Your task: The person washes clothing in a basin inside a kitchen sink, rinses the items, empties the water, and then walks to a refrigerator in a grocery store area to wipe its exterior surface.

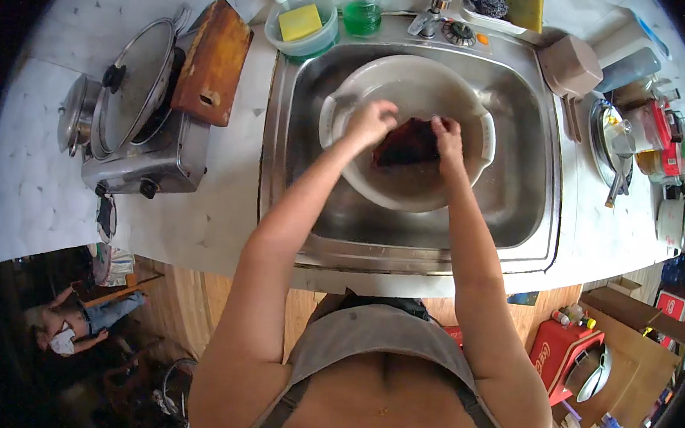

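Observation:
A white plastic basin (328,119) of cloudy water sits in the stainless steel sink (375,250). Inside the basin is a dark red, wet piece that looks like cloth or meat; which one I cannot tell. My right hand (448,139) grips the dark red piece (408,144) at its upper right edge, fingers bent over it. Just left of the piece, my left hand (374,122) is over the basin, slightly blurred, with its fingers curled; whether it touches the piece is unclear. The lower part of the piece lies in the water.
Behind the sink stand a faucet (429,20), a tub with a yellow sponge (300,23) and a bottle of green liquid (361,15). To the left are a gas stove (146,161), a lidded pan and a wooden board (213,65). Dishes and containers crowd the right; a person is at lower left.

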Demonstrator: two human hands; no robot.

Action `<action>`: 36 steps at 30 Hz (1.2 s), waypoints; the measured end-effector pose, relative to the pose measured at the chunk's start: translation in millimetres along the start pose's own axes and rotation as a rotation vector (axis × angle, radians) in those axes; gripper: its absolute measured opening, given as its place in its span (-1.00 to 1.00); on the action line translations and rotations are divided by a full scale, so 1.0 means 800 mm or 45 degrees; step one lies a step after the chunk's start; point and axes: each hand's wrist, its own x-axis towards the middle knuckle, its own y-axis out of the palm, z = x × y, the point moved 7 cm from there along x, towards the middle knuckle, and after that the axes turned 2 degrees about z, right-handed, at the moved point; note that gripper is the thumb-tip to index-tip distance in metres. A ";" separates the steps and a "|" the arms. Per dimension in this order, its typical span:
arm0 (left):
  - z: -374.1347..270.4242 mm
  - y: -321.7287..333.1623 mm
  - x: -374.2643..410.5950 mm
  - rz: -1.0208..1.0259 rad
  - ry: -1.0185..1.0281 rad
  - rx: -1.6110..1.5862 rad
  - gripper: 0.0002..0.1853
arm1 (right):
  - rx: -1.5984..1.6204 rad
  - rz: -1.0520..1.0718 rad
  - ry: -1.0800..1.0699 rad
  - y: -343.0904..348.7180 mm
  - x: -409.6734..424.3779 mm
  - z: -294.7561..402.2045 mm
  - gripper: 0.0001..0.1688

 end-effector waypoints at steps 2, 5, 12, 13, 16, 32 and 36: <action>0.005 0.051 -0.005 0.098 -0.008 0.350 -0.50 | -0.709 -0.103 -0.241 0.025 -0.002 0.000 -0.45; 0.033 0.098 -0.007 0.336 -0.360 0.505 -0.39 | -1.186 -0.111 -0.556 0.061 -0.025 0.031 -0.48; 0.069 0.071 0.020 -0.362 -0.198 0.796 -0.61 | -1.464 -0.052 -0.575 0.099 0.003 0.045 -0.53; 0.058 0.067 0.018 -0.463 -0.099 0.799 -0.58 | -1.426 -0.081 -0.555 0.094 0.011 0.042 -0.53; 0.056 0.052 0.018 -0.212 -0.401 0.395 -0.67 | -1.383 -0.058 -0.577 0.089 0.018 0.044 -0.51; 0.058 0.027 0.058 -0.062 -0.285 0.519 -0.44 | -0.714 0.252 -0.749 -0.007 -0.039 0.222 -0.72; 0.052 0.065 0.029 0.012 -0.632 0.518 -0.32 | -0.632 0.012 -0.638 -0.053 -0.034 0.208 -0.74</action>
